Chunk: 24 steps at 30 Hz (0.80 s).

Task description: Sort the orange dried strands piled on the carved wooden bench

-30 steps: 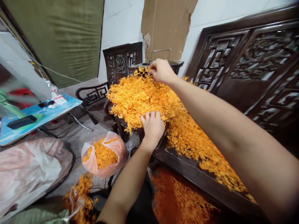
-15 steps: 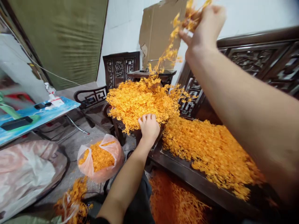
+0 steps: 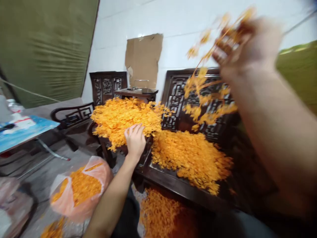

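A heap of orange branching sprigs [image 3: 123, 114], like dried or artificial flowers, lies on the dark wooden furniture ahead. My left hand [image 3: 135, 140] is at its near edge, fingers curled into the sprigs; the fingertips are partly hidden. Raised at the upper right, my right hand [image 3: 244, 43] is closed around the stem of a loose orange sprig [image 3: 198, 86]. That sprig hangs down to the left and is blurred by motion. Below it, a second orange pile [image 3: 188, 157] covers part of the wooden bench seat [image 3: 170, 180].
A pink plastic bag [image 3: 81, 211] of orange sprigs stands on the floor at lower left. More orange stems [image 3: 160, 211] lie beneath the bench. A blue-topped table [image 3: 42, 125] is at left. Carved chair backs and cardboard [image 3: 143, 59] stand along the wall.
My right hand has carried the sprig up and to the right, away from the heap. My left hand stays at the heap's edge. The view has turned to the right.
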Each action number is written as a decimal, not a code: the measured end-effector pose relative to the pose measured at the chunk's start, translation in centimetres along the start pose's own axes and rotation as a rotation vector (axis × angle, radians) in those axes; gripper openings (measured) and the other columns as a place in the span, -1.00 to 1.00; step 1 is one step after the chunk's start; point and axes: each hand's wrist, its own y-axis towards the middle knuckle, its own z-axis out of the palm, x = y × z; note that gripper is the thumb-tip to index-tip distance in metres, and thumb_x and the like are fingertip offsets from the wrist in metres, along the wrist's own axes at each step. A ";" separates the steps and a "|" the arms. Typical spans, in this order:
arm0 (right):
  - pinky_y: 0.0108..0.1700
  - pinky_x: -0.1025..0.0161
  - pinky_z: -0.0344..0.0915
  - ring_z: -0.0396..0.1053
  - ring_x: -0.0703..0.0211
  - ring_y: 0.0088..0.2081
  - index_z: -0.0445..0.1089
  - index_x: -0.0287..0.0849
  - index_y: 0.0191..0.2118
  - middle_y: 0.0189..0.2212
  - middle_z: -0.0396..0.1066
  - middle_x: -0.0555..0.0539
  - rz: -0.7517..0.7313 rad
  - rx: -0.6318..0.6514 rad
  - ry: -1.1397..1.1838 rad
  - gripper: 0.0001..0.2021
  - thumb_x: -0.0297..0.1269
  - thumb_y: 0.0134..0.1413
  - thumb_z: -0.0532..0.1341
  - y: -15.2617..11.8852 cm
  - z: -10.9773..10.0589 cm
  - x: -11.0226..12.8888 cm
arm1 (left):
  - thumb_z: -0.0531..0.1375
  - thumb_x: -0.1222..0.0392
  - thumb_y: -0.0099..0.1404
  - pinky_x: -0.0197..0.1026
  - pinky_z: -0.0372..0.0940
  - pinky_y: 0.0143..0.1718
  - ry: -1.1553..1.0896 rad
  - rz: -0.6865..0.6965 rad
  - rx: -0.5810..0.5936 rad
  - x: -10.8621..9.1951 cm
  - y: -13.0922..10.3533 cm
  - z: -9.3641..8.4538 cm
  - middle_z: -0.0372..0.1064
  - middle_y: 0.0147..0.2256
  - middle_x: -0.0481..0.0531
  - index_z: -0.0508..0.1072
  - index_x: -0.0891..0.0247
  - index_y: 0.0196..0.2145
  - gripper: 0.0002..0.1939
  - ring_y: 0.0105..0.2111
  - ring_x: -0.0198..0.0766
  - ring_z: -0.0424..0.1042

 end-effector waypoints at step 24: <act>-0.58 0.32 0.02 0.18 0.36 -0.62 0.41 -0.14 -0.44 -0.53 0.40 0.02 1.067 0.357 0.635 -0.61 0.05 -0.08 0.49 -32.6 -1.6 -20.1 | 0.27 0.13 0.35 -0.36 0.20 -0.55 -1.059 -0.389 0.960 -12.6 -3.6 13.7 0.47 -0.32 -0.05 0.48 0.19 -0.08 -0.79 -0.54 -0.45 0.38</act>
